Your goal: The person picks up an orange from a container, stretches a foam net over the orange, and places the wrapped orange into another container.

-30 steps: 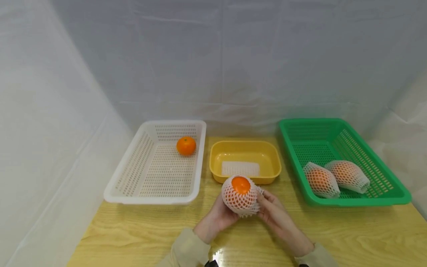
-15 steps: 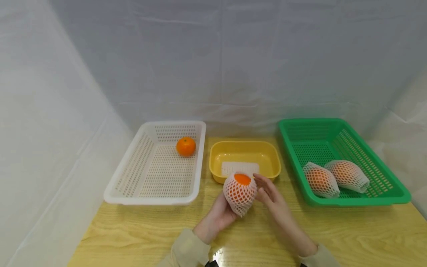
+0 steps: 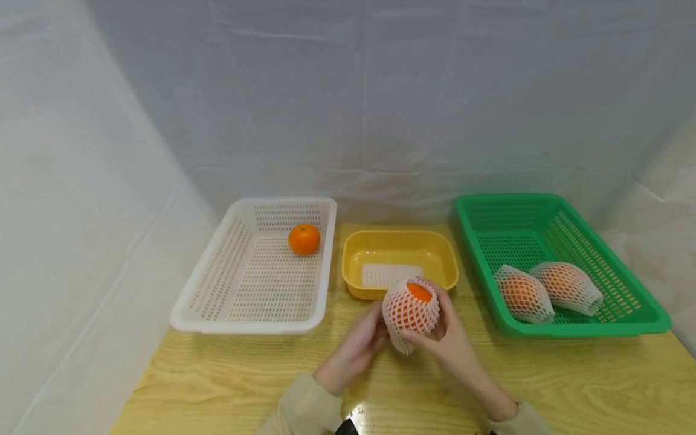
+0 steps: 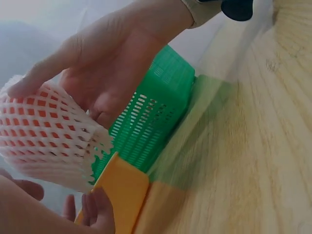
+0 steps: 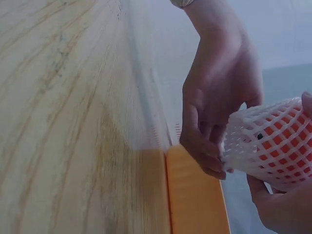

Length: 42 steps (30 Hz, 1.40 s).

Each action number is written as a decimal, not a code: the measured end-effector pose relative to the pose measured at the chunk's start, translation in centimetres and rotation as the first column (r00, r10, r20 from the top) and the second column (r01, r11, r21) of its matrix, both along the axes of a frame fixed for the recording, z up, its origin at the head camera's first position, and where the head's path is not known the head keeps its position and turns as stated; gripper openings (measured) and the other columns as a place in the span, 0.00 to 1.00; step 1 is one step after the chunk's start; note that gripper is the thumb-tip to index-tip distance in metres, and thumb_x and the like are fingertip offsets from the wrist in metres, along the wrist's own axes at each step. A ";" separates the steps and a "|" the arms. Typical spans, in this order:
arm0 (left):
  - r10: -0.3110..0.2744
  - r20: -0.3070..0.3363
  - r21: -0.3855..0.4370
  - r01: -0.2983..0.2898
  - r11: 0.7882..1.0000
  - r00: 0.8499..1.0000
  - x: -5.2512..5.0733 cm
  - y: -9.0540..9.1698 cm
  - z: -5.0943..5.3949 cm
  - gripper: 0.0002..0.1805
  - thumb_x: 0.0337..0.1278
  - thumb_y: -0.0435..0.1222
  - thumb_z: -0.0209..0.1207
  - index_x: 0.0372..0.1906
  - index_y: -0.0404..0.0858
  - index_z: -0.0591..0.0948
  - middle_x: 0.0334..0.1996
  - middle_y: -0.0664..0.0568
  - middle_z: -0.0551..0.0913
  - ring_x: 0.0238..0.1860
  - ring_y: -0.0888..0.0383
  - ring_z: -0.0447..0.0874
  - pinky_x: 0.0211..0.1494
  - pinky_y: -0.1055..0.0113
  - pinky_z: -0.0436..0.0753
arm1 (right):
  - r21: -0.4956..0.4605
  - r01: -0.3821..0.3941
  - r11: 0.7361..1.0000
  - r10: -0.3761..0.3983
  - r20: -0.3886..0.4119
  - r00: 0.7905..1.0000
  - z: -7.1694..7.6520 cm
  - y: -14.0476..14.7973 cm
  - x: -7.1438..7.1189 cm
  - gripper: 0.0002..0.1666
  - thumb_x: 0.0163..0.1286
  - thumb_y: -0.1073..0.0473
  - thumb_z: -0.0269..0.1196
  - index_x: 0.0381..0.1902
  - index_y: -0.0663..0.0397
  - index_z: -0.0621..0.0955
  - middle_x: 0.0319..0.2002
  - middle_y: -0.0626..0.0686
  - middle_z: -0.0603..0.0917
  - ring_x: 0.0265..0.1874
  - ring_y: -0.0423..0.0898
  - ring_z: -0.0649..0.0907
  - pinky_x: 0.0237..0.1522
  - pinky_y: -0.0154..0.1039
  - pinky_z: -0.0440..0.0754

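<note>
An orange fruit [image 3: 419,292] sits inside a white foam net sleeve [image 3: 405,315], its bare top showing through the sleeve's upper opening. My right hand [image 3: 457,347] holds it from the right, thumb across the near side and fingers behind. The left hand [image 3: 356,345] is close on the left side, fingers loosely bent by the net; whether they touch it is hard to tell. In the left wrist view, the right thumb [image 4: 36,80] lies on the net. The right wrist view shows the left hand's fingers [image 5: 207,153] beside the sleeve's ragged end.
A white basket [image 3: 182,314] at left holds one bare orange [image 3: 304,239]. Behind the hands is a yellow tub [image 3: 446,266] with a flat white net sleeve [image 3: 383,275]. The green basket [image 3: 655,314] at right contains two net-wrapped fruits [image 3: 523,296]. All stand on a wooden table [image 3: 217,380].
The wrapped orange has passed from my left hand to my right and shifted a little rightward. My right hand came off the net, then took hold; the left hand has let go.
</note>
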<state>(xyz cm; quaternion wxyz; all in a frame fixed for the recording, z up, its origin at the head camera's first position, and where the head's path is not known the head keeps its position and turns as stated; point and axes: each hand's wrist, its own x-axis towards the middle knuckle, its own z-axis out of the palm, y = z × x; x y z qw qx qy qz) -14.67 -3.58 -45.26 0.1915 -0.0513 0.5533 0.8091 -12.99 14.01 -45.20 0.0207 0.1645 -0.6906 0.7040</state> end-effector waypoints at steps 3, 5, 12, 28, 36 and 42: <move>0.040 -0.074 -0.083 -0.046 0.995 0.996 -0.3 0.0 0.4 0.23 0.78 0.46 0.46 0.62 0.35 0.77 0.51 0.51 0.81 0.50 0.60 0.78 0.59 0.65 0.77 | 0.006 0.001 1.000 -0.001 0.003 1.000 0.0 0.1 0.0 0.53 0.57 0.74 0.73 0.76 0.51 0.61 0.74 0.51 0.65 0.68 0.35 0.71 0.65 0.29 0.72; 0.028 -0.160 -0.118 -0.048 0.992 0.987 -0.4 0.1 0.7 0.26 0.79 0.49 0.44 0.65 0.36 0.76 0.59 0.48 0.79 0.58 0.56 0.76 0.66 0.58 0.74 | 0.039 0.010 0.999 -0.011 0.014 1.000 0.1 0.1 0.0 0.54 0.57 0.72 0.74 0.77 0.50 0.61 0.75 0.53 0.65 0.68 0.38 0.71 0.64 0.29 0.73; -0.097 -0.382 -0.217 0.013 0.976 0.919 0.0 0.5 1.3 0.31 0.81 0.55 0.34 0.72 0.41 0.70 0.69 0.46 0.72 0.71 0.49 0.67 0.76 0.48 0.63 | 0.137 0.020 0.990 -0.024 0.026 0.999 0.0 0.2 0.2 0.59 0.54 0.68 0.77 0.79 0.40 0.61 0.76 0.61 0.61 0.69 0.61 0.70 0.61 0.30 0.75; -0.074 -0.378 -0.236 -0.020 0.971 0.923 0.5 0.9 1.1 0.32 0.81 0.56 0.30 0.73 0.42 0.68 0.72 0.47 0.69 0.74 0.48 0.63 0.78 0.45 0.56 | 0.090 0.034 0.995 -0.037 0.035 0.999 0.1 0.2 0.4 0.57 0.56 0.71 0.75 0.79 0.46 0.62 0.73 0.59 0.67 0.57 0.38 0.80 0.57 0.34 0.81; -0.162 -0.394 -0.254 0.062 0.965 0.905 0.2 0.4 1.9 0.32 0.82 0.56 0.29 0.73 0.43 0.67 0.70 0.47 0.70 0.71 0.50 0.66 0.77 0.47 0.61 | 0.150 0.051 0.987 -0.053 0.007 0.999 0.6 0.6 0.4 0.56 0.57 0.68 0.75 0.79 0.46 0.62 0.74 0.57 0.66 0.63 0.32 0.73 0.61 0.31 0.76; -0.192 -0.421 -0.274 0.077 0.959 0.886 0.0 0.0 2.4 0.32 0.83 0.54 0.28 0.75 0.41 0.67 0.71 0.46 0.71 0.70 0.48 0.70 0.71 0.51 0.71 | 0.181 0.067 0.981 -0.063 -0.028 0.998 1.6 1.3 0.1 0.54 0.59 0.68 0.74 0.79 0.47 0.61 0.73 0.57 0.66 0.63 0.33 0.73 0.60 0.31 0.76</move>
